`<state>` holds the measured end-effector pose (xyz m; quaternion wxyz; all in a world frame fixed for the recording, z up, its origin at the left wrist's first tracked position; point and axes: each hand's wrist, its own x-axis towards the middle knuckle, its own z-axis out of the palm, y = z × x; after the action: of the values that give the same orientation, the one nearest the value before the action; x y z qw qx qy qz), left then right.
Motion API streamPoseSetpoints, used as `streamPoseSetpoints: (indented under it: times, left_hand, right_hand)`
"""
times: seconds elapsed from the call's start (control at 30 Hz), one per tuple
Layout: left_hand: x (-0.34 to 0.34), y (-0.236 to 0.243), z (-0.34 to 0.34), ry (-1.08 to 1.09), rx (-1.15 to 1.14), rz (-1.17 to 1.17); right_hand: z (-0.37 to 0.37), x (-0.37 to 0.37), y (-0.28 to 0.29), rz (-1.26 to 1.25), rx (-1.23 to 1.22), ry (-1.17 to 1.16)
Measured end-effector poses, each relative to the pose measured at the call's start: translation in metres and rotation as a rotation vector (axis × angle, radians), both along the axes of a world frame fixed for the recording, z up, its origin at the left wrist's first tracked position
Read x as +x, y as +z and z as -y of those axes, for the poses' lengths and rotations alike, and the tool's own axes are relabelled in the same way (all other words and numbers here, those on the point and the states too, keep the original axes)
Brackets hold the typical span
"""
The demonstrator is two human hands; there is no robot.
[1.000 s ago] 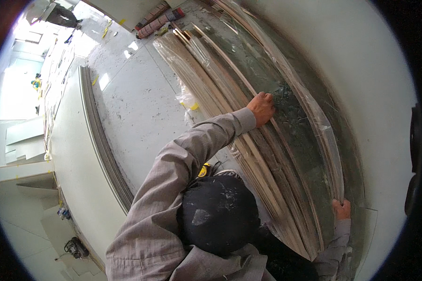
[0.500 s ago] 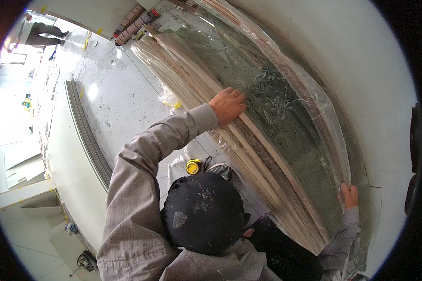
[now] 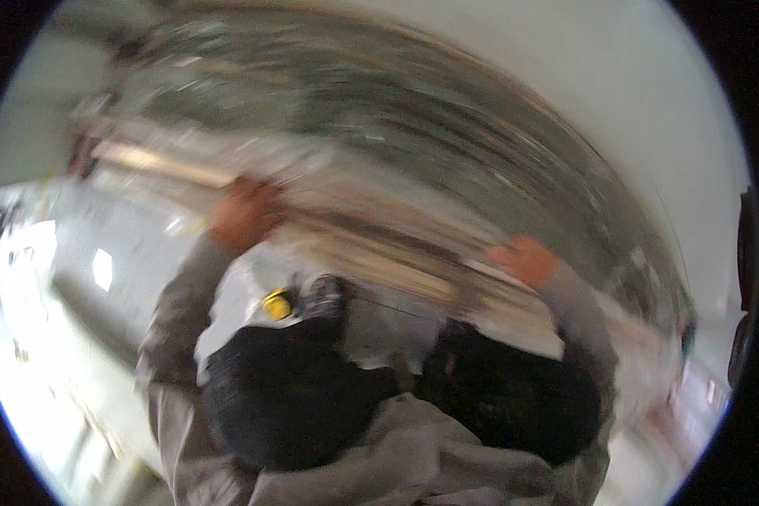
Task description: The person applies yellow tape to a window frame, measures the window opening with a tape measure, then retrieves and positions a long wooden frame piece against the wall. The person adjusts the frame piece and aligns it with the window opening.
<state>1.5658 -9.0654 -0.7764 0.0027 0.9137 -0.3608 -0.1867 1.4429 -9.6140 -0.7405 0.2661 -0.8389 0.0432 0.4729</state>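
A long bundle of wooden strips (image 3: 379, 266), partly under clear plastic film, lies across in front of me, smeared by motion. My left hand (image 3: 246, 215) is on its left part, with the fingers too blurred to read. Further right, at the bundle's far side, my right hand (image 3: 527, 260) touches the strips. Its fingers point left, and whether they grip a strip is blurred. Beyond the bundle spreads a dark green surface with plastic film (image 3: 363, 110).
A yellow tape measure (image 3: 277, 304) lies on the floor by my shoe (image 3: 323, 295). My bent knees, in black trousers (image 3: 295, 396), are close to the near side of the bundle. A pale wall (image 3: 649, 126) rises at the far right.
The view has swung, so the bundle now lies more crosswise. My right hand has left the plastic film at the far edge and come to the strips. My left hand stays on the bundle.
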Motion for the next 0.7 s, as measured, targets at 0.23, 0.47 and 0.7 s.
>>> streamPoseSetpoints:
  times: [0.23,0.47,0.7]
  left_hand:
    - [-0.026,0.023,0.002,-0.139,0.086,0.108]
    - [0.017,0.037,0.062,-0.132,-0.306,0.287]
    - [0.066,-0.022,0.074,-0.052,-0.259,0.004]
  right_hand:
    - [-0.052,-0.024,0.031,0.047,0.015,0.005]
    - [-0.065,-0.019,0.025,0.083,0.017,0.064]
    - [-0.047,-0.009,-0.012,0.234,-0.032,0.038]
